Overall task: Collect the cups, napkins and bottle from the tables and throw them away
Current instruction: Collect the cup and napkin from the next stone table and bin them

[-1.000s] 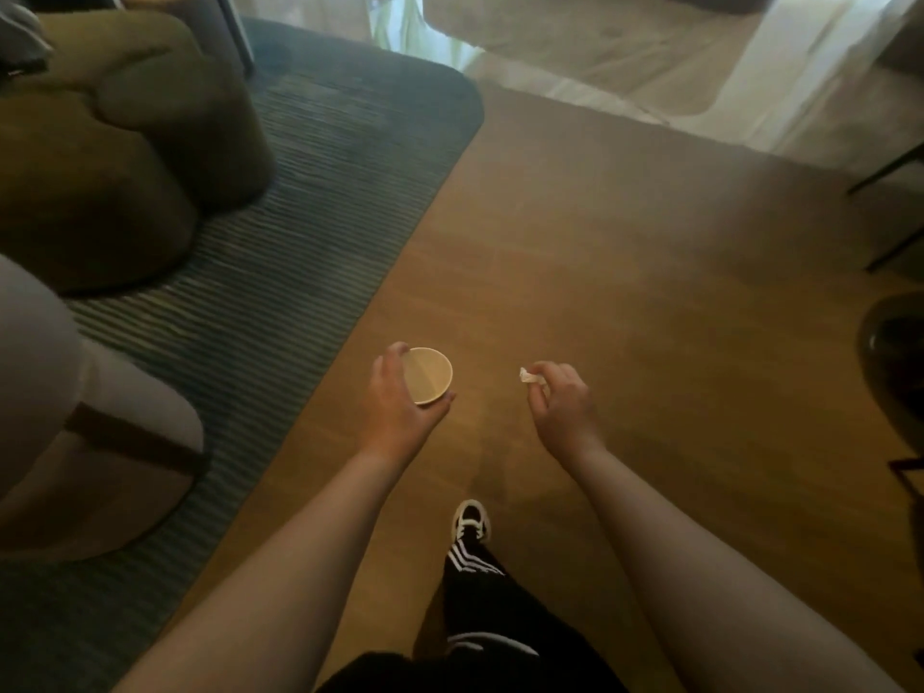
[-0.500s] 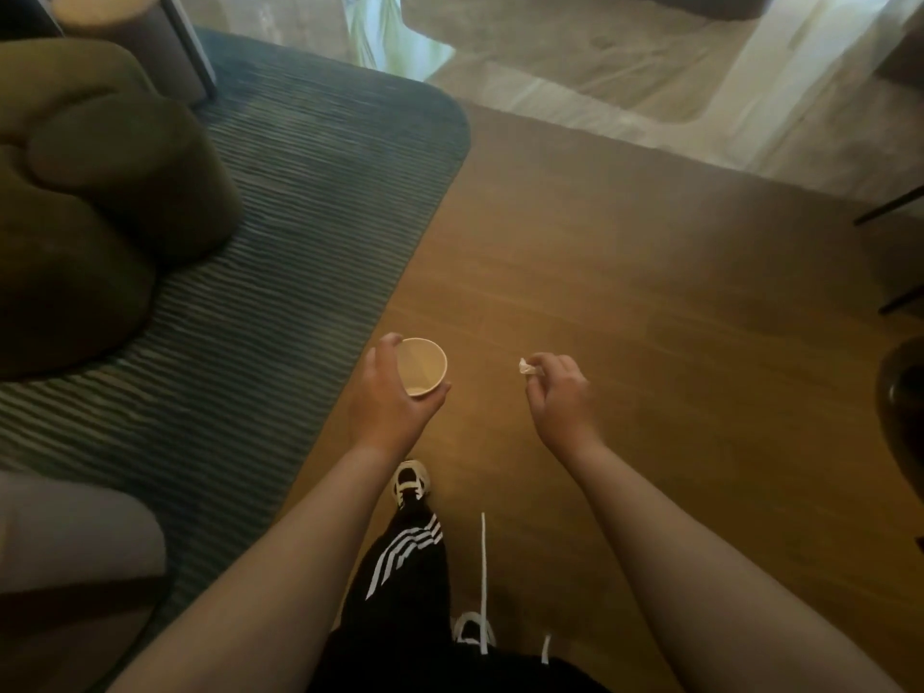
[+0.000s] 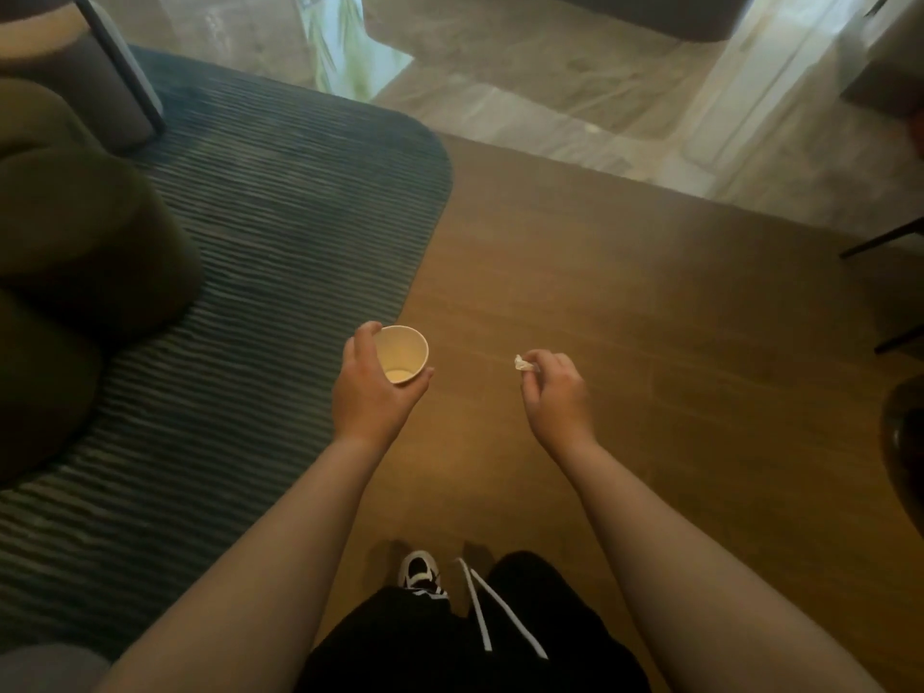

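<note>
My left hand (image 3: 372, 392) grips a small beige paper cup (image 3: 402, 353) from the side, its open mouth tilted toward me, a pale residue at its bottom. My right hand (image 3: 552, 387) pinches a small crumpled white napkin (image 3: 522, 363) between thumb and fingers; most of the napkin is hidden in the hand. Both hands are held out in front of me above a brown wooden floor (image 3: 625, 317). No bottle or bin is in view.
A dark striped rug (image 3: 280, 232) covers the floor at left, with a dark olive armchair (image 3: 75, 252) on it. Pale marble floor (image 3: 575, 92) lies ahead. Thin dark chair legs (image 3: 880, 242) and a dark round object (image 3: 905, 442) stand at right. My shoe (image 3: 420, 575) shows below.
I have walked forward: the rug, armchair and marble edge have slid toward me and left. The pale seat at left has dropped out of view. Both hands keep their hold.
</note>
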